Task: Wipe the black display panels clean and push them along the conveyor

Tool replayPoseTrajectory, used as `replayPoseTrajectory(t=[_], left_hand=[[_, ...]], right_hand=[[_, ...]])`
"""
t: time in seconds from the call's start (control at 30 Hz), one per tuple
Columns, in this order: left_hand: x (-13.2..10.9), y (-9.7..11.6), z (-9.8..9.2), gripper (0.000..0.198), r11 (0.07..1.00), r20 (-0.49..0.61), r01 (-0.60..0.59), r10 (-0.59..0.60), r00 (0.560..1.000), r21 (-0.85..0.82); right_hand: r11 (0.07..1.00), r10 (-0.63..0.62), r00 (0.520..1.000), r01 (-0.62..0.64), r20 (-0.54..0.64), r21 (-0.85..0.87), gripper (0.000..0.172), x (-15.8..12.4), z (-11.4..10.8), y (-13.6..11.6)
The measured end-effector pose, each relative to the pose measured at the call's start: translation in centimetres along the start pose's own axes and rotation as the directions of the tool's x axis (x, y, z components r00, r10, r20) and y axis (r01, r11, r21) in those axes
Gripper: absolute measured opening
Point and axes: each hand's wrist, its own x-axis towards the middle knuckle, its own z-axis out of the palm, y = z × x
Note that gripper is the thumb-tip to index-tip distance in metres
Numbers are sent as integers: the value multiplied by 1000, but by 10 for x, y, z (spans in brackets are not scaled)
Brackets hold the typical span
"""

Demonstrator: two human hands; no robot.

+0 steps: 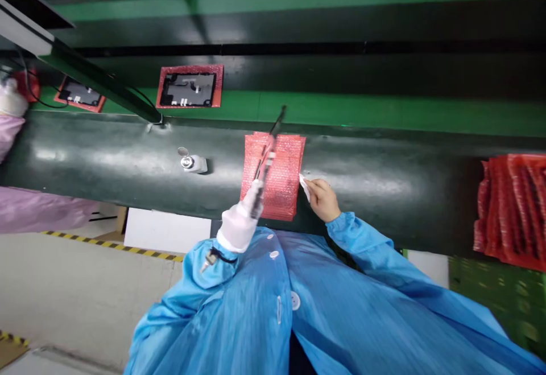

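My left hand (239, 222), in a white glove, grips a thin dark electronic panel (268, 164) near its lower end. The panel is tipped almost edge-on and blurred, so its faces hardly show. Beneath it lies a stack of pink bubble-wrap bags (284, 178) on the dark green bench. My bare right hand (323, 198) pinches a small white wipe (304, 186) at the stack's right edge. Whether the wipe touches the bags I cannot tell.
A small white bottle with a raised cap (194, 163) stands left of the stack. Farther back, similar panels (188, 89) rest on pink bubble wrap along a green strip. Red bubble-wrap bags (518, 210) pile up at right. A green post (102, 82) slants nearby; a co-worker's pink sleeve (42, 210) shows left.
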Motion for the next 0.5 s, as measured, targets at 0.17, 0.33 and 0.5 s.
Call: replayPoseTrajectory(t=[0.17, 0.33, 0.5], left_hand=[[0, 14, 59, 38, 963, 112, -268, 270, 956, -29], [21, 5, 90, 38, 946, 281, -172, 92, 955, 274], [90, 5, 38, 41, 834, 73, 65, -125, 989, 548]], right_hand=[[998, 58, 998, -58, -34, 5, 39, -3, 11, 3], [993, 115, 993, -115, -12, -16, 40, -4, 18, 15], [977, 201, 977, -195, 66, -81, 38, 1, 28, 18]])
